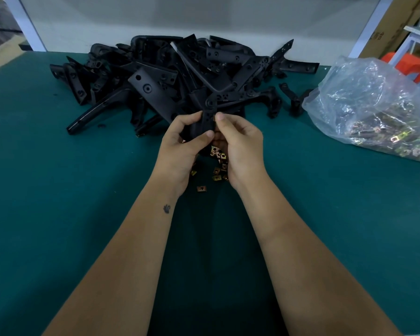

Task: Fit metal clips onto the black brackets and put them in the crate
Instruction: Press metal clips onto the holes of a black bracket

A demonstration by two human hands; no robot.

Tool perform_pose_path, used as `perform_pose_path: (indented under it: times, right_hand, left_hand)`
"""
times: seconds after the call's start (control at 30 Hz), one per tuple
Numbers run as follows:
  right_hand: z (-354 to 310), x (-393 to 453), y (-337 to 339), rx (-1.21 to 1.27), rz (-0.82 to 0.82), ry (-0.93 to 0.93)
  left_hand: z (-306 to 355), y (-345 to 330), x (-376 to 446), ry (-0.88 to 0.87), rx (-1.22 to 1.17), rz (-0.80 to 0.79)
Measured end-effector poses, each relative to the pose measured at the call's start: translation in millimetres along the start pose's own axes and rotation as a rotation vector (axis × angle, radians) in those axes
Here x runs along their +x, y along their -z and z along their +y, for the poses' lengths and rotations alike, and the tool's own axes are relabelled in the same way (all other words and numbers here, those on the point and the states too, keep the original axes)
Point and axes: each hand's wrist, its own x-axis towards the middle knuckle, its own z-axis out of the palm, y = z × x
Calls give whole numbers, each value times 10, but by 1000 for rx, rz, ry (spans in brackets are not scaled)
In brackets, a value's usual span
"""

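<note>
Forearms were stretched over green table (58, 214). Bracket (205, 124) was held upright above loose clips (218, 163), gripped by left hand (182, 146), probably to steady it. Right hand (240, 146) was pinched at bracket's right edge; a glint of brass there suggested a clip being pushed on, though barely seen. Bracket pile (175, 78) was heaped just behind, bag (374, 105) of clips at right, both within reach. No crate was seen
</note>
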Motion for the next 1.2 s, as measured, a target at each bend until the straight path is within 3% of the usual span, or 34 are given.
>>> perform_pose_path:
  times: [0.83,1.13,1.2]
  right_hand:
    - [-25,-48,-74,-24,-16,-68]
    - [-49,-11,-18,-230,15,132]
    - [-28,-1,26,-437,63,182]
  left_hand:
    - [-45,-32,2,-83,126,21]
    - [5,43,53,-64,-25,32]
    - [21,91,81,-51,-120,93]
